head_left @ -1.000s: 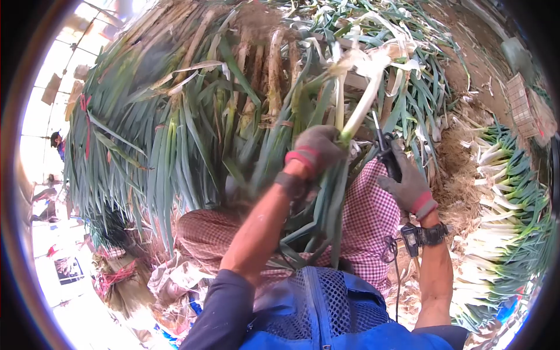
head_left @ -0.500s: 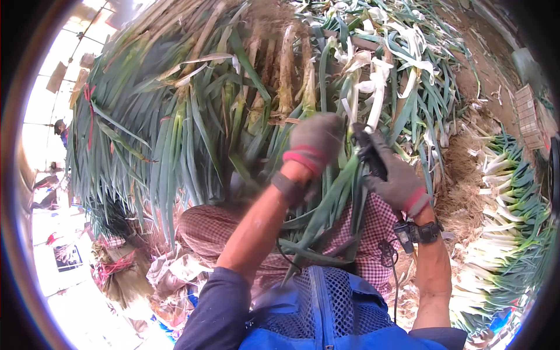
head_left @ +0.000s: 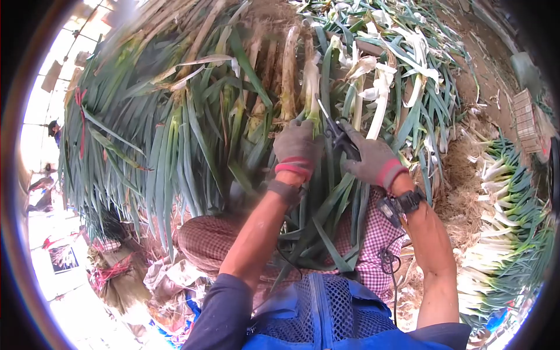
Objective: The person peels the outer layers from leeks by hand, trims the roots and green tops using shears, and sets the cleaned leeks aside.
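My left hand (head_left: pixel 297 149), in a grey glove with a red cuff, closes around a leek (head_left: pixel 312 87) at the front of the heap; its pale stalk points away from me. Just right of it, my right hand (head_left: pixel 373 160), gloved alike, grips a black air blow gun (head_left: pixel 344 140). The gun's thin nozzle reaches up beside the held leek's stalk. Long green leaves hang down over my checked trousers (head_left: pixel 373 251). Beyond the right hand lies a peeled white leek (head_left: pixel 382 108) with its outer skin curled back.
A large heap of unpeeled leeks (head_left: pixel 134 128) fills the left. Loose leaves and peelings (head_left: pixel 431 111) lie at the upper right. Along the right side runs a row of cleaned leeks (head_left: pixel 490 233), past a strip of root trimmings (head_left: pixel 458 175). A crate (head_left: pixel 525 119) stands at far right.
My left hand has moved slightly left and down, onto a leek. My right hand has shifted left, and the blow gun's nozzle now points up and left.
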Tool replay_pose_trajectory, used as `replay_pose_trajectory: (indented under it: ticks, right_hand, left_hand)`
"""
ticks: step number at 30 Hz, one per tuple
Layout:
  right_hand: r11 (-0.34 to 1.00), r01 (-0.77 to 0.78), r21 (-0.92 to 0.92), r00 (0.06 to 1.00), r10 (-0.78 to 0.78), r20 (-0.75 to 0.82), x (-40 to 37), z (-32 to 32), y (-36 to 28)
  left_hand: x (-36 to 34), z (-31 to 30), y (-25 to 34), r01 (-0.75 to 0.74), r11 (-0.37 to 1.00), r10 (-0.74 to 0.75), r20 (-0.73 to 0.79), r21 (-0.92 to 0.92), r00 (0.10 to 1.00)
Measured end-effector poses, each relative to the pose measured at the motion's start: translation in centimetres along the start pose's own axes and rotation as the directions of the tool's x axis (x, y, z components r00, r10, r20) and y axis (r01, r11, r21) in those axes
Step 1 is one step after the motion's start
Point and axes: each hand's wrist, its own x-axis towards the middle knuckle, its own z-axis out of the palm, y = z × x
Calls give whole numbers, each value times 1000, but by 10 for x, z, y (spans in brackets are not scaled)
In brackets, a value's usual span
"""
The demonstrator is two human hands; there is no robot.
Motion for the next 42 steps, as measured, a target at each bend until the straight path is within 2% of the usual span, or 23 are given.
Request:
replay_pose_trajectory:
  ticks: [1,3,6,8,9,14,16,20,21,22,24,25,28,29,31,32,33,34,35,38,40,42]
  right_hand:
    - [999,38,-31,996,-40,-74,15,3,4]
    - [999,7,-36,997,-10,-78,41,-5,8]
    - [999,-48,-12,996,47,-70,78,-18,4]
    - [997,9,-83,979,-26,-204,110,-14,11]
    - [994,-64,-84,988,51,-147,115,-28,-4]
    - [989,-66,-130,974,36,-222,182,-37,-11]
    - [989,-125,-73,953,100,-286,204,-40,-12]
    - [992,-125,-35,960,112,-257,224,-46,-11]
    - [987,-155,-37,962,143,-233,224,-47,-12]
    - [987,-156,-41,962,143,-232,222,-44,-10]
    - [982,-187,-10,956,180,-233,213,-42,-3]
    - [986,-153,64,963,163,-216,203,-41,4]
    - [987,-153,40,960,158,-230,178,-25,21]
    - [983,-180,35,970,184,-161,172,-24,28]
    - [991,-132,30,979,135,-154,150,-15,38]
    - [996,-83,22,986,85,-145,137,-9,43]
    - [1000,-12,-19,979,8,-203,126,2,53]
    - [996,-83,45,993,86,-81,95,-13,34]
    - [996,-59,60,994,64,-86,83,-8,38]
    - [998,-19,52,990,26,-136,37,4,44]
    - [994,-31,108,999,28,31,-13,-16,23]
    - [995,-43,88,997,37,66,-39,-8,29]
  left_hand:
    - [4,-2,3,-3,1000,3,-3,-2,1000]
    - [10,-4,7,-3,993,-3,56,120,998]
    - [17,-1,10,13,985,-26,72,171,997]
    - [19,0,11,-7,978,-15,102,209,995]
    - [21,0,12,-29,968,-3,129,248,992]
    - [29,-2,15,-15,962,-37,184,272,982]
    - [30,0,17,11,966,-67,206,259,976]
    - [34,12,15,-12,962,-37,174,273,984]
    - [39,12,16,9,962,-73,224,274,972]
    - [41,10,18,30,961,-108,272,274,956]
    - [41,18,22,40,959,-115,254,281,960]
    - [40,26,22,52,955,-125,240,292,963]
    - [36,39,22,120,963,-177,229,242,957]
    - [37,42,23,117,963,-173,227,242,958]
    - [40,30,29,126,961,-212,368,245,905]
    - [40,24,32,124,962,-210,365,245,907]
    - [40,16,36,152,962,-235,407,226,883]
    - [39,5,40,179,961,-258,449,210,855]
    - [37,-6,42,194,962,-265,489,193,831]
    - [31,-28,40,189,969,-244,489,160,837]
    - [23,-44,31,182,978,-210,480,104,852]
    - [21,-47,20,201,980,-178,505,10,844]
